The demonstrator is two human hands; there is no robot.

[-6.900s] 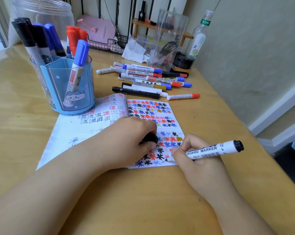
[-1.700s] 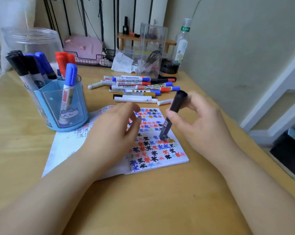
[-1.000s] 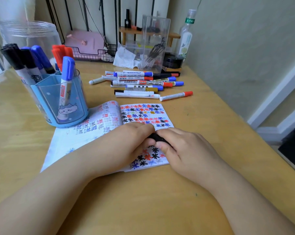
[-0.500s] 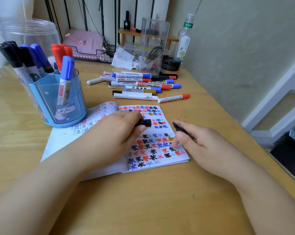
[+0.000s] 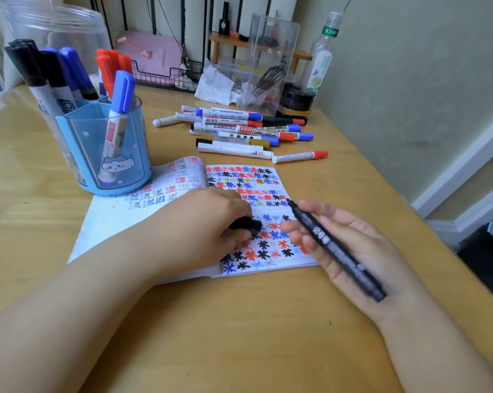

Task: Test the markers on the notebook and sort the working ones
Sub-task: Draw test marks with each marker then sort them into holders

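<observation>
An open notebook [image 5: 263,181] lies on the wooden desk, its right page full of red, blue and black star scribbles. My left hand [image 5: 202,222] rests on the page and grips a black marker cap [image 5: 251,224]. My right hand [image 5: 361,242] is turned palm up over the page's right edge with relaxed fingers. An uncapped black marker [image 5: 334,249] lies across it, tip pointing away towards the page. A blue pen holder [image 5: 106,157] with black, blue and red markers stands at the notebook's far left. Several loose markers [image 5: 248,131] lie in a pile beyond the notebook.
A red-capped marker [image 5: 299,156] lies apart, just past the notebook's top right corner. A clear jar [image 5: 55,32] stands behind the holder. A clear organiser [image 5: 270,61], a bottle [image 5: 321,58] and a wire basket [image 5: 165,78] line the back. The wall runs along the desk's right side.
My hands pulled the cap off the black marker. My left hand kept the cap on the page. My right hand has turned palm up, and the marker now lies across it.
</observation>
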